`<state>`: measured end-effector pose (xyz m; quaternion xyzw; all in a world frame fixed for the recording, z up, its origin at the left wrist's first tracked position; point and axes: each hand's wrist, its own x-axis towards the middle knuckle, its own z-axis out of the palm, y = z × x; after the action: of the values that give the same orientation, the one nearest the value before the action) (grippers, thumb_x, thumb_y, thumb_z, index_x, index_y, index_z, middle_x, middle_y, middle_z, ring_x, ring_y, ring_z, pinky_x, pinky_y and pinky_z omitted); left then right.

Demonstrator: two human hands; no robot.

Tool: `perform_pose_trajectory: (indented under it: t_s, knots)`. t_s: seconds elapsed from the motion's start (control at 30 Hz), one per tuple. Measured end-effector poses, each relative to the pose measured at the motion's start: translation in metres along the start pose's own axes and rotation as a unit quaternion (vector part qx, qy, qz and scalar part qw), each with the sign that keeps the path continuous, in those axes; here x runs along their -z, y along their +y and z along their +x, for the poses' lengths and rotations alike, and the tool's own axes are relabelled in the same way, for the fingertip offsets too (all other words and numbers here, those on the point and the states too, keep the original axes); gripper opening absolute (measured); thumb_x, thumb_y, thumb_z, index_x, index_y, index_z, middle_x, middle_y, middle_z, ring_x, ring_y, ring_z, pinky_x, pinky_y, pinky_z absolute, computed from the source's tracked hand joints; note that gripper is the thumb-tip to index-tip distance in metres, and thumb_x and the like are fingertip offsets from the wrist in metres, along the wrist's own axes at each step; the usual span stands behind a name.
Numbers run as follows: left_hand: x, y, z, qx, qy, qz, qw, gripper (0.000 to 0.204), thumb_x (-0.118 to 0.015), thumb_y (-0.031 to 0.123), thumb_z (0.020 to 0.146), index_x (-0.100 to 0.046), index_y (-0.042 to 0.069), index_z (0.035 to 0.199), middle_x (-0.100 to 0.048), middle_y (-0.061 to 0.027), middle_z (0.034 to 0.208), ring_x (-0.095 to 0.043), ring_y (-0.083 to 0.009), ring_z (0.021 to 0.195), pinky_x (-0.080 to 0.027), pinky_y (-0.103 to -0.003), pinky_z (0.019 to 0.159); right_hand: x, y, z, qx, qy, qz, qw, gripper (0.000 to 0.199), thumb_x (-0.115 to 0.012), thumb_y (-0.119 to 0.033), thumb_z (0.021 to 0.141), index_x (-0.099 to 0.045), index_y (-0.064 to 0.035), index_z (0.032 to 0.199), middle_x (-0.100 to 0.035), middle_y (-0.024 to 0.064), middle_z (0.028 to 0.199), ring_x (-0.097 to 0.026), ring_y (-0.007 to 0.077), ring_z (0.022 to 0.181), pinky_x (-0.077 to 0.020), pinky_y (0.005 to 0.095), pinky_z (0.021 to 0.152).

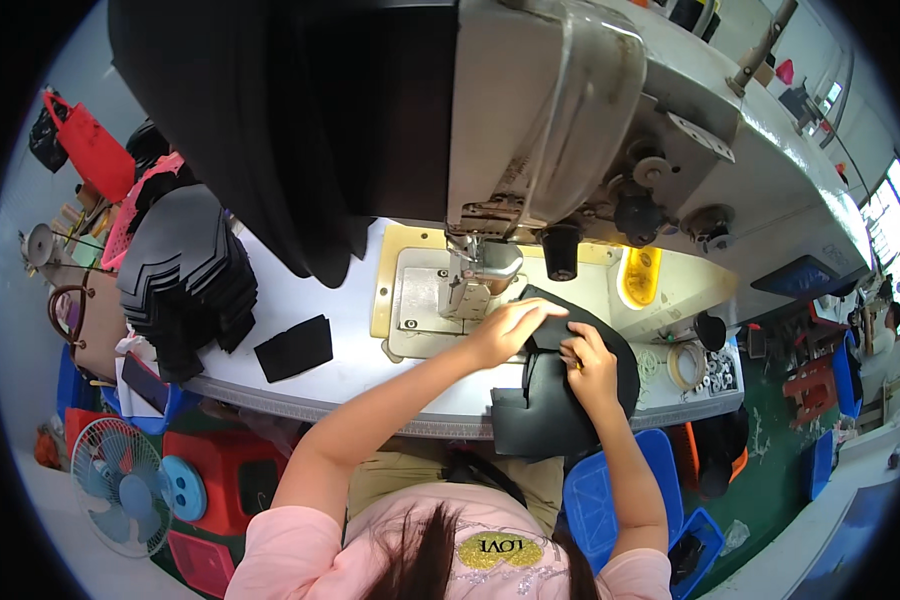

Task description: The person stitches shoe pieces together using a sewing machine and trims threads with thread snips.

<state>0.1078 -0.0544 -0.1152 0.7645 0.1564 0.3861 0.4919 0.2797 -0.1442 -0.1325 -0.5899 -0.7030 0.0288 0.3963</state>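
White worktop (pixel 355 290) stretches out to the left of the hands, its curved near edge passing on the person's side of them. Far left on it stands a tall stack of black pieces (pixel 185 270); a smaller black pile (pixel 293 348) lies nearer the hands, and the white surface around it leaves room for the left forearm. Beyond and left of the hands, large black sheets (pixel 270 130) hang down, limiting the space above. Just beyond the left hand (pixel 500 335) is the sewing machine (pixel 610 100), its presser area close to that wrist. Under both hands lies a black panel (pixel 555 410), its lower part overhanging the near edge. The hands are near each other but apart: the left reaches across the panel with fingers extended, the right hand (pixel 592 365) rests on it with bent fingers; whether either pinches it I cannot tell. Right of the hands are a yellow oval part (pixel 640 275), a tape roll (pixel 685 367) and small white bobbins (pixel 718 372).
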Motion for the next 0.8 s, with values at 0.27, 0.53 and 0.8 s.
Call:
perform_pose_trajectory:
  t_s: [0.27,0.53,0.8]
  knots:
    - [-0.026,-0.005,-0.013,-0.087,-0.199,0.315,0.924,0.036,-0.064,0.038,0.076,-0.063,0.009,0.096,-0.046,-0.017,0.112,-0.039,-0.0334,0.118,-0.023,-0.052,0.105,0.098,-0.095,-0.003,0.189,0.137,-0.063,0.97,0.029,-0.059,0.009,0.065,-0.059,-0.0054,0.09,-0.058,0.0084,0.076,-0.055,0.021,0.056,-0.0441,0.0305,0.051]
    - [0.013,0.007,-0.066,-0.023,-0.078,0.289,0.954,0.034,-0.069,0.028,0.074,-0.061,0.008,0.1,-0.053,-0.0143,0.116,-0.047,-0.0304,0.112,-0.039,-0.042,0.095,0.121,-0.139,0.008,0.164,0.235,-0.013,0.958,0.027,-0.058,0.009,0.071,-0.059,-0.009,0.091,-0.056,0.0085,0.072,-0.056,0.0229,0.064,-0.0464,0.0327,0.06]
    - [0.197,0.038,-0.179,0.262,0.067,0.535,0.801,0.027,-0.073,0.014,0.064,-0.062,0.002,0.085,-0.054,-0.0124,0.093,-0.05,-0.0311,0.093,-0.043,-0.038,0.082,0.053,-0.102,0.064,0.134,0.005,0.098,0.986,0.02,-0.062,0.01,0.067,-0.059,-0.002,0.083,-0.049,0.0073,0.062,-0.047,0.0168,0.048,-0.0365,0.025,0.045]
